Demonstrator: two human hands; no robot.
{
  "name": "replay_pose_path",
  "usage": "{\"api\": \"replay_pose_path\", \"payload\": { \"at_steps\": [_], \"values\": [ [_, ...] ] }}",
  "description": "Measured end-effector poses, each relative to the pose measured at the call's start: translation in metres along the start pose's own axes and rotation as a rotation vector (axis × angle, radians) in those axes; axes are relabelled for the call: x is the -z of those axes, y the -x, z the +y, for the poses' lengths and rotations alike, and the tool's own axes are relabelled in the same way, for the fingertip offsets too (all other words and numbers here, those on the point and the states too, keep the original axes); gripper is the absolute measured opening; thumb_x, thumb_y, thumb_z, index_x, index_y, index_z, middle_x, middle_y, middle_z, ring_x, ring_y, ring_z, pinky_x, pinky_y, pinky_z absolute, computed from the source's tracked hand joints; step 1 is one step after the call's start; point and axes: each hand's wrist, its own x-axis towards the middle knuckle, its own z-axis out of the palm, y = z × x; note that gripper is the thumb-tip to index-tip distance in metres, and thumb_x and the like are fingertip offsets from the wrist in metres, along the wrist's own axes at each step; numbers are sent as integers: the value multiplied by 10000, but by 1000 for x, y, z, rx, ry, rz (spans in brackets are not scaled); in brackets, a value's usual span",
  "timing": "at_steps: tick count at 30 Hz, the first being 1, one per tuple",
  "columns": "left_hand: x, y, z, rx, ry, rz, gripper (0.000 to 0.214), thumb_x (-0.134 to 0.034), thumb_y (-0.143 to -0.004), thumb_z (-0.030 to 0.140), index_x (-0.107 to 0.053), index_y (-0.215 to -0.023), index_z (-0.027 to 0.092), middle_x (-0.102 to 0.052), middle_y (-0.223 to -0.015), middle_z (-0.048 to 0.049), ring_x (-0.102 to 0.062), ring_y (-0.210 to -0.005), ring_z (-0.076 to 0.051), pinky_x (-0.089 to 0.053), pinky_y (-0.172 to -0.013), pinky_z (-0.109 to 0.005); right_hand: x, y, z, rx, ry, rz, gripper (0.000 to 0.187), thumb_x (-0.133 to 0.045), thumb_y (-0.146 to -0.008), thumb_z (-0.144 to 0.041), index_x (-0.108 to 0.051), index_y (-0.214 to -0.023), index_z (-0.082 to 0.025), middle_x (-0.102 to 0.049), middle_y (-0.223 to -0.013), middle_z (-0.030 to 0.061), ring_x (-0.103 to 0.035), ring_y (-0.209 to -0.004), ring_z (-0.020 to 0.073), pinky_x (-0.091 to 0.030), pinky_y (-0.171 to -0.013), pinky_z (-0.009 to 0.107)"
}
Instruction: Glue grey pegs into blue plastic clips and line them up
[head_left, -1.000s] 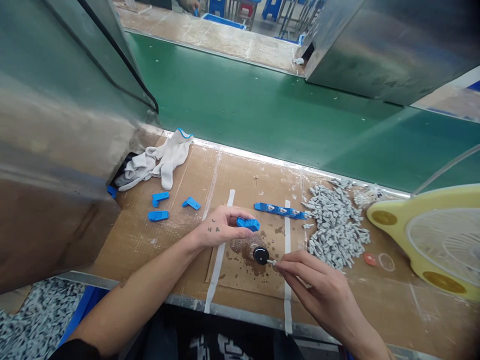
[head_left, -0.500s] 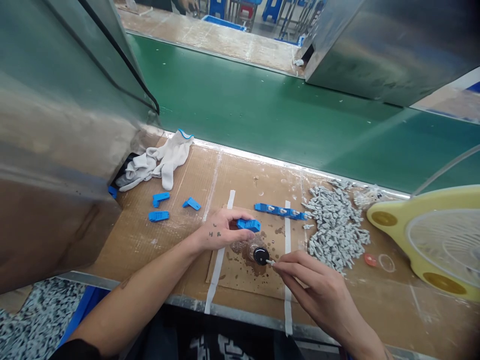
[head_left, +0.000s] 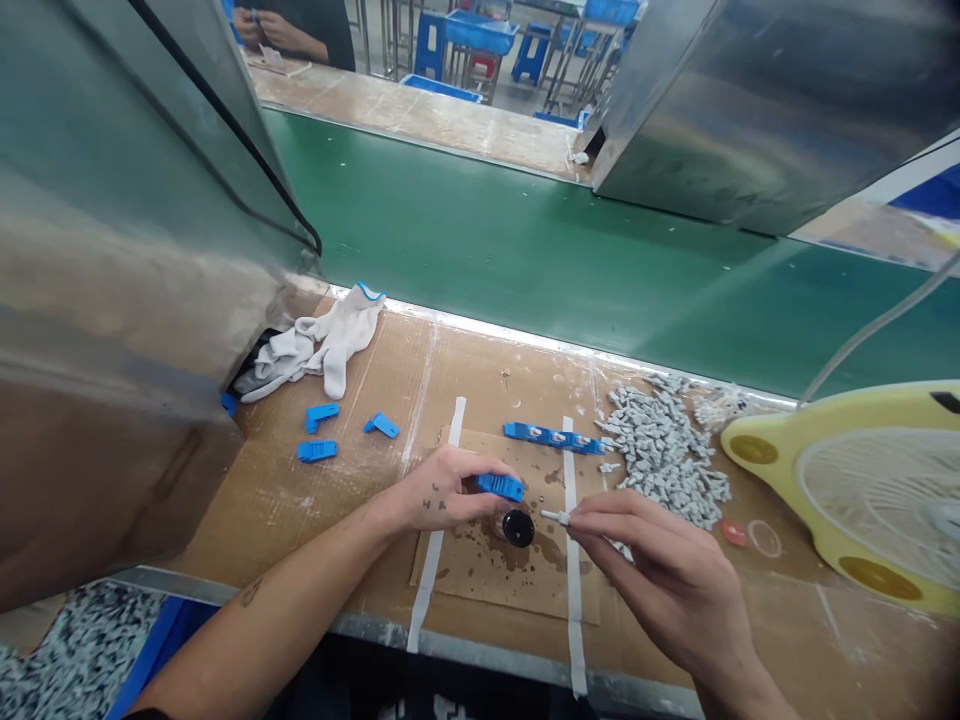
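Observation:
My left hand (head_left: 442,490) is closed around a blue ribbed plastic piece (head_left: 500,487), held between thumb and fingers. Just below it stands a small clear jar with a black round top (head_left: 518,528), on a stained cardboard sheet (head_left: 495,580). Between the fingertips of my right hand (head_left: 660,565) is a small grey plastic part (head_left: 553,516), its thin end pointing left, a short gap from the black top. Beyond the hands lies a row of joined blue pieces (head_left: 556,438) with small grey parts in them. To its right is a heap of grey parts (head_left: 664,455).
Loose blue pieces (head_left: 317,451) and white gloves (head_left: 319,345) lie at left. A yellow fan (head_left: 817,540) lies at right, near a red piece (head_left: 733,532). Behind runs a green belt (head_left: 465,240), between metal housings (head_left: 142,320). Another person's hands (head_left: 281,32) are at the far side.
My right hand has drawn the grey part away from the black top, to the right. My left hand keeps the blue piece, now a little closer above the jar. The view has shifted slightly.

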Motion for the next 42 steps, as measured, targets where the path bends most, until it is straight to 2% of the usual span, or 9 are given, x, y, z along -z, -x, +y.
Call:
{"api": "replay_pose_path", "payload": {
  "at_steps": [10, 18, 28, 30, 33, 35, 37, 40, 42],
  "values": [
    [1, 1, -3, -38, -43, -10, 246, -686, -864, 309, -739, -1054, 162, -732, -885, -52, -630, -748, -146, -482, -679, -226, -14, -19, 3, 101, 49, -30, 184, -576, -966, -82, -696, -1017, -212, -685, -964, 51, -673, -828, 153, -538, -694, 233],
    [2, 1, 0, -181, -159, -16, 250, -667, -904, 323, -741, -1072, 154, -742, -905, -77, -660, -775, -164, -473, -716, -242, -17, -30, 4, 99, 4, -179, 167, -566, -981, -90, -689, -1015, -198, -680, -932, 36, -663, -799, 138, -505, -681, 225],
    [3, 1, -5, -141, -82, 21, 252, -666, -895, 334, -761, -990, 122, -702, -770, -52, -608, -669, -136, -446, -618, -217, -25, -43, 4, 63, -4, -181, 160, -567, -987, -130, -706, -948, -201, -679, -878, 30, -656, -774, 154, -487, -670, 247],
    [10, 0, 0, -111, -144, 37, 271, -662, -898, 336, -749, -1068, 144, -722, -839, -51, -640, -732, -147, -477, -661, -218, -23, -52, 10, 88, -5, -180, 148, -586, -981, -141, -715, -944, -204, -695, -891, 25, -663, -791, 155, -493, -684, 249],
    [29, 5, 17, -95, -356, 159, 512, -709, -863, 400, -611, -1336, 229, -695, -1144, -68, -659, -928, -180, -518, -788, -254, -11, -73, 21, 127, 72, -177, 120, -615, -967, -150, -723, -960, -202, -711, -941, 26, -667, -811, 157, -503, -701, 255],
    [43, 14, 32, -39, -608, 305, 543, -668, -892, 421, -540, -1395, 260, -611, -1298, -88, -644, -1019, -208, -524, -845, -300, -3, -88, 29, 131, 194, -189, 110, -635, -948, -132, -724, -956, -195, -714, -964, 29, -668, -827, 172, -499, -711, 271],
    [56, 25, 45, 130, -925, 391, 376, -580, -945, 361, -599, -1303, 248, -577, -1309, -103, -655, -998, -238, -530, -827, -351, 0, -102, 35, 137, 328, -238, 125, -639, -931, -101, -725, -926, -190, -714, -962, 29, -668, -836, 188, -486, -713, 284],
    [66, 36, 50, 455, -1251, 272, 251, -536, -927, 245, -649, -1150, 219, -589, -1202, -117, -682, -838, -264, -525, -688, -373, -9, -114, 42, 159, 461, -345, 142, -647, -908, -73, -729, -890, -188, -706, -926, 29, -662, -829, 195, -461, -696, 280],
    [69, 38, 46, 555, -1316, 151, 238, -501, -905, 170, -645, -1091, 202, -599, -1111, -120, -683, -793, -271, -502, -635, -356, -19, -116, 45, 166, 512, -399, 144, -652, -896, -66, -732, -873, -184, -693, -896, 30, -651, -815, 190, -440, -672, 269]
  ]
}}
